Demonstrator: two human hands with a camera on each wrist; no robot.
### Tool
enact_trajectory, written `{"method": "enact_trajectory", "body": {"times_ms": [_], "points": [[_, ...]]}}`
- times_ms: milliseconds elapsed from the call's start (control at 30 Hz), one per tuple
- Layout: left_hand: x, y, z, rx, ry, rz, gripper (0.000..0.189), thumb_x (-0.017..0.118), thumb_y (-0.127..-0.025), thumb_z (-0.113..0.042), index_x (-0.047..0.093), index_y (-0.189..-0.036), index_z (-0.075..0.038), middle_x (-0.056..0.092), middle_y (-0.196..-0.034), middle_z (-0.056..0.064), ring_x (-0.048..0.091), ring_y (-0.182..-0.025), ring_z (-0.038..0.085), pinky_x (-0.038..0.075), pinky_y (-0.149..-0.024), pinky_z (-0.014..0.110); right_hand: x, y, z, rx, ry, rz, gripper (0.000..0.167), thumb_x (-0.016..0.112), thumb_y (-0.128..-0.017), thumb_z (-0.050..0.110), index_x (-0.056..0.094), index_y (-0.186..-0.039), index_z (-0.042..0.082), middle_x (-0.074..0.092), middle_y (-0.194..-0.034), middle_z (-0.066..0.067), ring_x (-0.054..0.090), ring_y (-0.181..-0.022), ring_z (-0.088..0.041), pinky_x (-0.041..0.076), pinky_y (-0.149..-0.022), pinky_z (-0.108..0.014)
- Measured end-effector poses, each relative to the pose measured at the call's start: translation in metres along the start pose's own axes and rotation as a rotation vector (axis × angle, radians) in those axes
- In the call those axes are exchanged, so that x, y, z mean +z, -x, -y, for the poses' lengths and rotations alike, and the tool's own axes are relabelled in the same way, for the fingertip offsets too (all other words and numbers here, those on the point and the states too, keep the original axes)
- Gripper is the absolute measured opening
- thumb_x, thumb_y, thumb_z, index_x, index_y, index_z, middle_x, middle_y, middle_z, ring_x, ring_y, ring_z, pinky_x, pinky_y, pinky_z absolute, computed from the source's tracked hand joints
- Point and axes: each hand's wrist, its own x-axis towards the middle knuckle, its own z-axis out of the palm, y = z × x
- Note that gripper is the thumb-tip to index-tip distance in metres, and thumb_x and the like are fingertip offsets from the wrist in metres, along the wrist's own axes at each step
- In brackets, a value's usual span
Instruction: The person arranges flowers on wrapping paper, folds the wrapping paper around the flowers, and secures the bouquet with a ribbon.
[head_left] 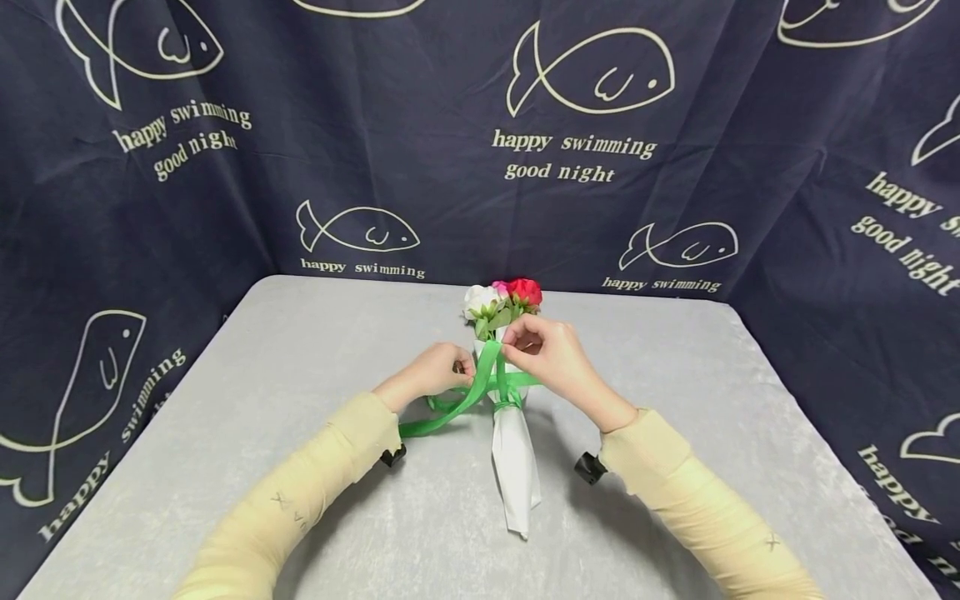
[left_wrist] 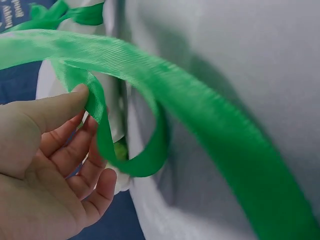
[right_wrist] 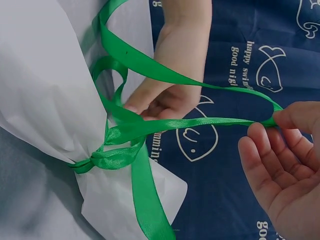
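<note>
A bouquet wrapped in white paper (head_left: 514, 471) lies on the table, its stem end toward me. White and red flowers (head_left: 523, 292) with a bit of pink show at its far end. Green ribbon (head_left: 508, 398) is tied round the paper's narrow waist. With thumb and fingertips my right hand (head_left: 551, 354) pinches one ribbon length, pulled up taut from the knot in the right wrist view. My left hand (head_left: 438, 369) pinches a looped part of the ribbon (left_wrist: 102, 125) between thumb and fingers, left of the bouquet. Another ribbon length drapes down past the left wrist.
The table (head_left: 337, 325) has a pale grey cloth. Dark blue curtains (head_left: 465, 108) with fish drawings and lettering hang behind it and at both sides. Black wrist mounts (head_left: 590, 468) sit under the cream sleeves (head_left: 675, 483).
</note>
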Motion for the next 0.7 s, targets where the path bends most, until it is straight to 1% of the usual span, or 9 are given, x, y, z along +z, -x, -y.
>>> {"method": "enact_trajectory", "body": {"times_ms": [133,333,433,533,600,700], "points": [[-0.014,0.009,-0.001,-0.003,0.034,-0.042,0.009,0.071,-0.084,-0.013,0.065,-0.078,-0.01,0.065,-0.075,-0.001,0.057,-0.07,0.01,0.049,-0.07,0.025,0.0,-0.001,0.0,0.012,0.007,-0.003,0.004,0.066,-0.078,0.003,0.065,-0.083,0.003,0.068,-0.077,-0.004,0.064,-0.069,-0.012,0.055,-0.063,-0.024],[-0.035,0.025,-0.004,-0.031,0.109,-0.143,0.005,0.069,-0.085,-0.01,0.066,-0.084,-0.006,0.064,-0.078,0.002,0.058,-0.073,0.013,0.05,-0.072,0.028,0.0,-0.002,-0.001,0.028,0.027,-0.024,0.005,0.068,-0.078,0.004,0.065,-0.081,0.006,0.068,-0.075,-0.003,0.064,-0.066,-0.011,0.054,-0.062,-0.024],[-0.043,0.032,-0.006,-0.037,0.126,-0.214,0.004,0.067,-0.086,-0.01,0.067,-0.087,-0.005,0.066,-0.08,0.003,0.06,-0.076,0.015,0.051,-0.075,0.031,-0.001,-0.003,-0.002,0.039,0.017,-0.025,0.005,0.068,-0.078,0.004,0.065,-0.082,0.005,0.067,-0.073,-0.003,0.063,-0.064,-0.011,0.053,-0.061,-0.024],[-0.051,0.039,-0.008,-0.041,0.135,-0.3,0.005,0.066,-0.087,-0.011,0.067,-0.088,-0.006,0.067,-0.08,0.004,0.061,-0.075,0.016,0.051,-0.074,0.031,-0.001,-0.004,-0.003,0.058,-0.013,-0.018,0.005,0.066,-0.078,0.003,0.064,-0.083,0.003,0.067,-0.073,-0.005,0.064,-0.063,-0.012,0.053,-0.059,-0.024],[-0.056,0.044,-0.011,-0.043,0.151,-0.354,0.005,0.065,-0.088,-0.011,0.067,-0.089,-0.007,0.067,-0.08,0.004,0.061,-0.073,0.016,0.05,-0.071,0.031,0.0,-0.005,-0.003,0.075,-0.036,-0.014,0.006,0.066,-0.079,0.002,0.064,-0.085,0.002,0.068,-0.073,-0.007,0.064,-0.062,-0.013,0.054,-0.058,-0.024],[-0.062,0.052,-0.018,-0.031,0.182,-0.418,0.007,0.065,-0.087,-0.012,0.067,-0.09,-0.006,0.067,-0.079,0.005,0.06,-0.069,0.015,0.049,-0.066,0.029,0.0,-0.006,-0.005,0.1,-0.071,-0.014,0.008,0.066,-0.08,-0.001,0.064,-0.087,0.002,0.068,-0.074,-0.009,0.065,-0.061,-0.016,0.055,-0.057,-0.025]]}}
